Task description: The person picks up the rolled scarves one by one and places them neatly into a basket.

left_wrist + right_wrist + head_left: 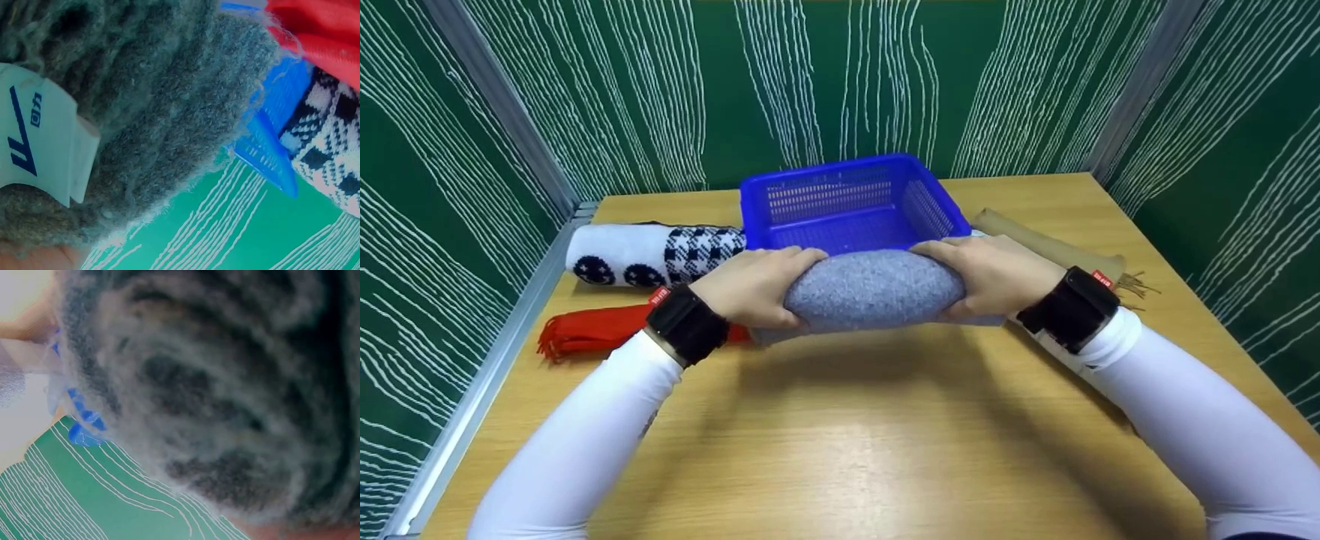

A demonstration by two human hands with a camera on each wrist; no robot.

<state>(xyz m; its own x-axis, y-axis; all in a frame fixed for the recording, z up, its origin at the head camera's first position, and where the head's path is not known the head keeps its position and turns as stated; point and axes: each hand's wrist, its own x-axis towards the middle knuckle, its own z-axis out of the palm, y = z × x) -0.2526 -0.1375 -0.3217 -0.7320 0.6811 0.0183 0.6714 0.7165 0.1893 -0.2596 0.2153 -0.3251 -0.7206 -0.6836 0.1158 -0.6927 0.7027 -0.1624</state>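
Both hands grip a rolled grey scarf (877, 289) above the table, in front of the blue basket. My left hand (757, 285) holds its left end and my right hand (990, 274) the right end, thumbs on the near side. In the left wrist view the woolly scarf (169, 107) fills much of the picture, with a white label (39, 135) hanging from it. The right wrist view shows the roll's layered end (197, 399), blurred. The blue plastic basket (829, 176) has its near wall hidden behind the roll; the visible part of its inside holds nothing.
Left of the basket lies a rolled black-and-white patterned knit (619, 244), with a red fringed scarf (607, 330) nearer. To the right is a tan fringed roll (1042, 244); a whitish roll (1069, 360) lies partly under the right arm. Green panels (877, 82) surround the wooden table (840, 450).
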